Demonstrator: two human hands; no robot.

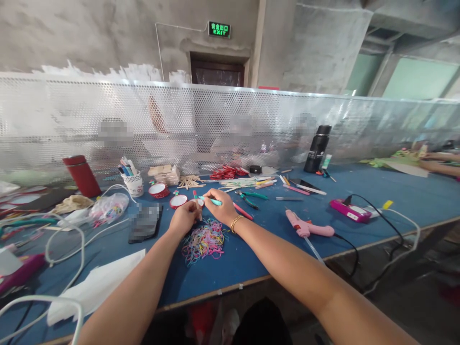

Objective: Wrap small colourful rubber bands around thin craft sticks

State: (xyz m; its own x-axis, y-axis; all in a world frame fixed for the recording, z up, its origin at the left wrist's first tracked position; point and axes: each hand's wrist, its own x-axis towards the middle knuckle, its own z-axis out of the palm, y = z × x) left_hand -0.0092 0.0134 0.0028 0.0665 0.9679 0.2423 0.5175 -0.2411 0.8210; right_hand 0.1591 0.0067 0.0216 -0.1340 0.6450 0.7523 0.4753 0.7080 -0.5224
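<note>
Left hand [186, 218]: mine, closed in a pinch on a thin stick, with no visible gap between thumb and fingers.
Stick [195, 193]: upright in that grip, just beyond the pile of coloured loops; its top is red, its lower part looks pale and is partly hidden by my fingers.
Right hand [220, 203]: mine too, curled snugly round a teal pen.
Pen [215, 201]: tilted, its far end pointing at the stick's upper part; I cannot tell whether they touch.
Progress on the stick: the red top is done; I judge the rest to be midway, since the pen is at it and the lower part shows no clear colour.
Loose sticks [190, 181]: a pale bunch at the far side of the blue surface [240, 258], apparently untouched.
Red round dishes [159, 191]: near the far side of my hands, with white insides; whether they are finished I cannot tell.
Coloured loops [204, 243]: heaped on the near side, in neither hand.
Pliers [250, 197] and glue gun [309, 227]: lying idle to the right.
</note>
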